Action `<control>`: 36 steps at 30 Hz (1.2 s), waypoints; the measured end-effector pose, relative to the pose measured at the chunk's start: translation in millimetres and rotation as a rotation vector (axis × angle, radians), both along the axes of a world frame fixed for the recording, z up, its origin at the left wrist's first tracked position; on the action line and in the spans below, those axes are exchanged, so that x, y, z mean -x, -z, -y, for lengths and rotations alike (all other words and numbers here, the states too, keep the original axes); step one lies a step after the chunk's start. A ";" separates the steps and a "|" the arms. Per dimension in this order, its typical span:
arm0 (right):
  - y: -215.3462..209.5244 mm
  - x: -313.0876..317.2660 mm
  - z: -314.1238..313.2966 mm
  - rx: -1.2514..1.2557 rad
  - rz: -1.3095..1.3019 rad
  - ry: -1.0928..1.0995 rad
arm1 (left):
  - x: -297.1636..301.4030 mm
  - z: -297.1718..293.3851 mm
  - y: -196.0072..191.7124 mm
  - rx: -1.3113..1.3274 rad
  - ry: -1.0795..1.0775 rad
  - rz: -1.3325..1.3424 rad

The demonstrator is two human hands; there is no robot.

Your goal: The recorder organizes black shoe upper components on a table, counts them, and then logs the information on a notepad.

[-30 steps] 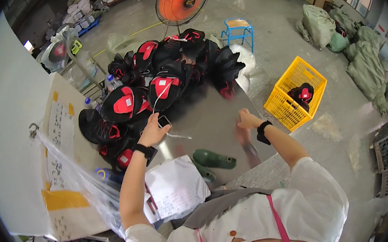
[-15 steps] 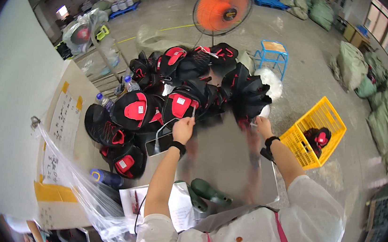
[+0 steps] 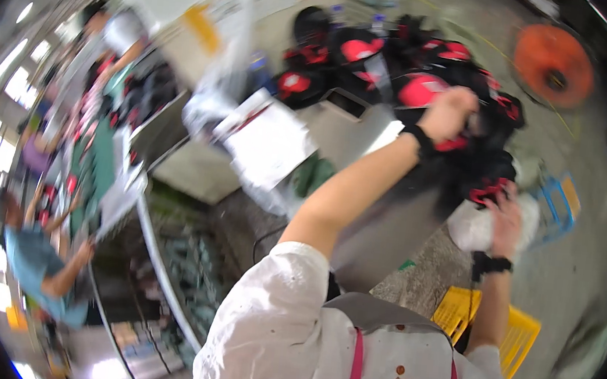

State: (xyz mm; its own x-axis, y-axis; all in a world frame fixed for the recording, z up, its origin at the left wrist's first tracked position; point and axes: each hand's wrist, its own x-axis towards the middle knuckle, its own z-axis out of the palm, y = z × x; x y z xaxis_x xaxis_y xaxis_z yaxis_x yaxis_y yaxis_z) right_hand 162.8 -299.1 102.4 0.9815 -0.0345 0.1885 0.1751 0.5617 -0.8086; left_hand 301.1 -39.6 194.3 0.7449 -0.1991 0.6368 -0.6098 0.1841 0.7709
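Swinging hard left, my view now tilts and blurs. My left hand has risen onto the pile of black and red padded pieces at the bench's far end, closed around one. My right hand touches the pile's near edge; I cannot tell its grip.

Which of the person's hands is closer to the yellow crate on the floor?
The right hand. It rests at the near edge of the black-and-red pile, just above the yellow crate. The left hand is farther, up on top of the pile.
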 end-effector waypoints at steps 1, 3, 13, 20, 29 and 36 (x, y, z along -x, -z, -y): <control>-13.9 10.9 10.7 -0.276 0.005 -0.103 | 42.3 -4.4 -31.2 0.010 0.074 -0.226; -29.5 36.7 25.8 -0.387 0.169 -0.305 | 110.2 -32.7 -57.8 0.082 0.034 0.049; -116.9 67.1 -26.8 -0.481 0.125 -0.820 | 442.3 -153.7 -69.8 0.204 -0.462 0.100; -193.3 272.0 -274.7 -0.247 0.311 -1.241 | 795.6 -195.4 -39.7 0.642 -1.035 0.148; -148.5 632.4 -534.8 -0.552 -0.004 -2.229 | 1181.2 -83.6 69.5 1.018 -1.998 0.327; -79.2 901.9 -612.1 -0.354 -0.100 -2.641 | 1294.0 -28.9 164.7 1.522 -2.211 0.409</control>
